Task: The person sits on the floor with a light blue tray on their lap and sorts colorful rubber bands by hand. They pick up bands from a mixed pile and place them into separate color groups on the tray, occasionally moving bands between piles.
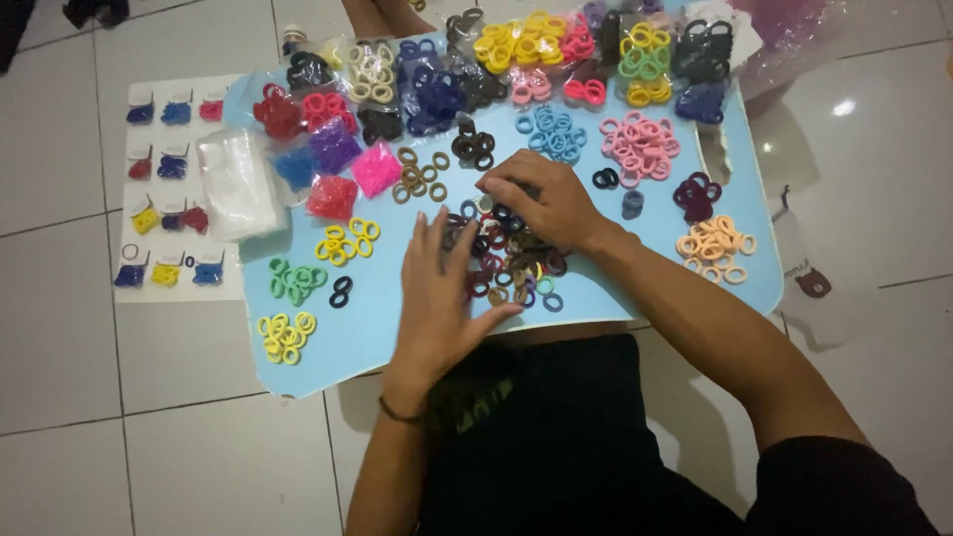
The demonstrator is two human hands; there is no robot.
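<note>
Our left hand (442,288) lies flat, grip spread apart on the mixed hair ties (511,263); our right hand (541,203) curls over them, grip state unclear.

1 head-worn view only, looking steeply down from above the seated person. It faces forward over the lap to a light blue board (695,298) on white floor tiles (149,447). Close range; forearms fill the lower frame.

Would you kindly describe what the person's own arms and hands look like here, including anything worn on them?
Both arms are bare from hand to upper arm. The left hand has a thin dark band around its wrist. The right hand wears nothing visible; a dark short sleeve begins near that shoulder.
</note>
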